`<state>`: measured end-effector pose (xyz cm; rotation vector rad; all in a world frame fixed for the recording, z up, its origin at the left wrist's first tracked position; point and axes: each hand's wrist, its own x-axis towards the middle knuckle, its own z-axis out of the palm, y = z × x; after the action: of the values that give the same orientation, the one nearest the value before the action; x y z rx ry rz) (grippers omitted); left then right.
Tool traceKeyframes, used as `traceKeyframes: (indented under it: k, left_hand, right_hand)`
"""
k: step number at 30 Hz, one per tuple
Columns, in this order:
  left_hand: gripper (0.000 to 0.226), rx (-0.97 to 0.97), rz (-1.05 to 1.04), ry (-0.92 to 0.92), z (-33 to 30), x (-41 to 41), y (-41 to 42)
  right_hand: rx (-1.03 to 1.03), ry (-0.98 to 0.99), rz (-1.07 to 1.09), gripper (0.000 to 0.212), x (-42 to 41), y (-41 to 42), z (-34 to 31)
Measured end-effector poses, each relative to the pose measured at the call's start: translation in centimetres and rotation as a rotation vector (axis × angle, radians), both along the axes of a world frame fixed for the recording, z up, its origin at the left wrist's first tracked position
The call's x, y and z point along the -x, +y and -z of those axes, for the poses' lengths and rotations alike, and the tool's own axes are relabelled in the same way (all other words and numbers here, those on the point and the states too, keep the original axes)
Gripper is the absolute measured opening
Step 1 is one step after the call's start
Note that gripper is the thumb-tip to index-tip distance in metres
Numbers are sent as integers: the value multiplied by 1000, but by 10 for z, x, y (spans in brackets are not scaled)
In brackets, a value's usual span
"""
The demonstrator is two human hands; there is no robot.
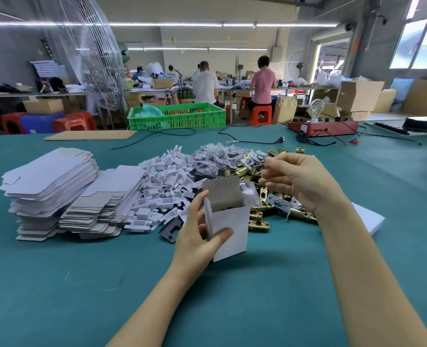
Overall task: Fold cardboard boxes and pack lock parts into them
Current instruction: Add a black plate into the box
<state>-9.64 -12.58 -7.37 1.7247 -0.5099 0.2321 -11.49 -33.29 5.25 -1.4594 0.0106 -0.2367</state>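
The small white cardboard box (228, 221), already folded into shape, stands upright with its top flaps open above the middle of the teal-covered desk (82, 284), held off the surface in the left hand (197, 236); that grip is closed around the box, thumb across its front face and fingers behind its left side. Something pale shows inside the open mouth, so at least one item appears to be packed, though what it is cannot be told. The right hand (297, 181) hovers just beyond and to the right of the box, its fingers curled as if pinching something small; whether that grip actually holds a part is not clear from this view. Right behind the box lies a heap of brass-coloured metal lock parts (260, 169), and next to it, toward the desk's far edge, a mound of small clear plastic bags of fittings (215, 159). Left of those spreads a pile of white die-cut cardboard inserts (164, 186), and further toward the desk's left edge sit two tall stacks of flat, unfolded white box blanks (54, 186). Judging by this, the task is at an early stage: one box is formed and being filled, its lid not yet closed, while the large stacks of blanks and heaps of parts remain to be worked through.
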Motion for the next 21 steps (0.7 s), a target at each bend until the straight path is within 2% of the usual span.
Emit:
traceKeyframes:
  k: [6, 9, 11, 14, 16, 21]
  left_hand:
    - [80, 10, 13, -11, 2, -3, 1]
    - [79, 26, 21, -7, 3, -4, 1]
    - [79, 35, 23, 1, 2, -4, 1]
    - [79, 45, 19, 13, 0, -3, 0]
    - [79, 49, 15, 13, 0, -3, -1]
    - [80, 54, 16, 2, 1, -4, 0]
  right_hand:
    - [271, 96, -30, 16, -6, 3, 4]
    - [643, 177, 67, 6, -12, -13, 14]
    - [877, 336, 86, 7, -16, -25, 26]
    - [928, 581, 40, 27, -21, -28, 50]
    - [993, 673, 35, 34, -25, -23, 63]
    - [990, 709, -45, 31, -27, -28, 64]
